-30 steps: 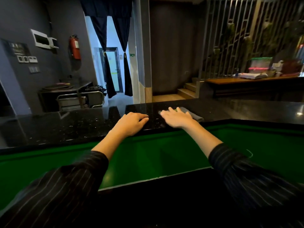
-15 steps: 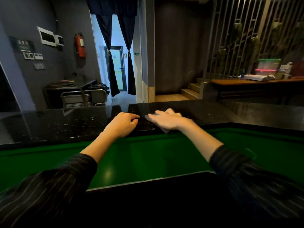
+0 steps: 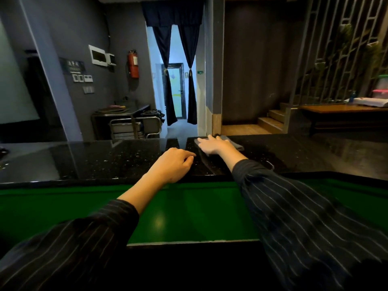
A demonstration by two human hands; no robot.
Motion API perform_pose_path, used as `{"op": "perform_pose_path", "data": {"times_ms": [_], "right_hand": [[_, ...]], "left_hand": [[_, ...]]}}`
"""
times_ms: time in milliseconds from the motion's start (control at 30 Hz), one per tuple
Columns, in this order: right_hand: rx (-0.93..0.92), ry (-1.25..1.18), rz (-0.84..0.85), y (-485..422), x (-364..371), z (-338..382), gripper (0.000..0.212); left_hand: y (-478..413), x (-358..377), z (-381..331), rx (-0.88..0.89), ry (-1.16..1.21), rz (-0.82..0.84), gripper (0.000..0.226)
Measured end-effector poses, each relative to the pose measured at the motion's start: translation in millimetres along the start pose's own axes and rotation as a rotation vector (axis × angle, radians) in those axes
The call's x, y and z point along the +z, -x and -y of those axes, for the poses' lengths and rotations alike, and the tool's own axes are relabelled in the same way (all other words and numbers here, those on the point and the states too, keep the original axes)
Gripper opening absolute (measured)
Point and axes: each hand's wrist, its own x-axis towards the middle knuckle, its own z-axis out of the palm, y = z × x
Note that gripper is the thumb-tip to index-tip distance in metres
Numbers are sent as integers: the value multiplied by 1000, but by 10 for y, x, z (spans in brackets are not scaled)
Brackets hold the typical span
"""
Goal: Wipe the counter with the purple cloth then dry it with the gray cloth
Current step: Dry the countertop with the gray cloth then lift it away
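Note:
A glossy black speckled counter (image 3: 105, 158) runs across the view in front of me. My right hand (image 3: 214, 144) lies flat, fingers spread, on a gray cloth (image 3: 235, 143) near the counter's far edge; most of the cloth is hidden under the palm. My left hand (image 3: 175, 163) rests on the counter's near edge just left of it, fingers curled and holding nothing. No purple cloth is in view.
A green lower surface (image 3: 189, 211) lies below the counter's near edge. Beyond the counter stand a metal trolley (image 3: 134, 127), a curtained doorway (image 3: 175, 91), wooden steps (image 3: 270, 120) and a wooden table (image 3: 344, 110) with boxes at the right.
My right hand has slid the gray cloth away from me toward the counter's far edge, after moving left. My left hand has stayed at the near edge. The camera has turned left.

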Motion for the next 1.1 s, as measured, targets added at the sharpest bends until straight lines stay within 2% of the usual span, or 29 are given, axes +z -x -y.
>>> {"op": "perform_pose_path", "data": {"times_ms": [67,133,233,333,400,467,600,767,833,933,1100], "right_hand": [[-149,26,36,157,-14,14,52],[-185,20,53,285,-50,-158,49],[-95,37,55,129,-124,-549,49],[49,9,128,-248,-164,-642,59],[88,-23,129,-405,-205,-436,61],[48,-67,135,-575,-205,-87,56],[-113,-36,194,-970,-143,722,58],[-319,-12,167,-773,-5,1373,70],[-400,12,183,-465,-4,1327,72],[-477,-70,236,-111,-82,944,50],[-261,-156,172,-30,-143,201,48]], "left_hand": [[31,-107,91,31,25,-43,35],[88,-267,312,31,-48,-56,37],[271,-424,737,-76,-200,11,48],[389,-351,843,-119,-192,11,52],[362,-298,836,-118,-212,-24,52],[333,-288,852,-116,-234,-31,46],[331,-310,888,-113,-242,-21,38],[377,-370,870,-153,-192,-49,38],[411,-368,850,-152,-160,-69,41],[446,-369,824,-161,-113,-50,39],[440,-356,807,-137,-81,-57,39]]}}
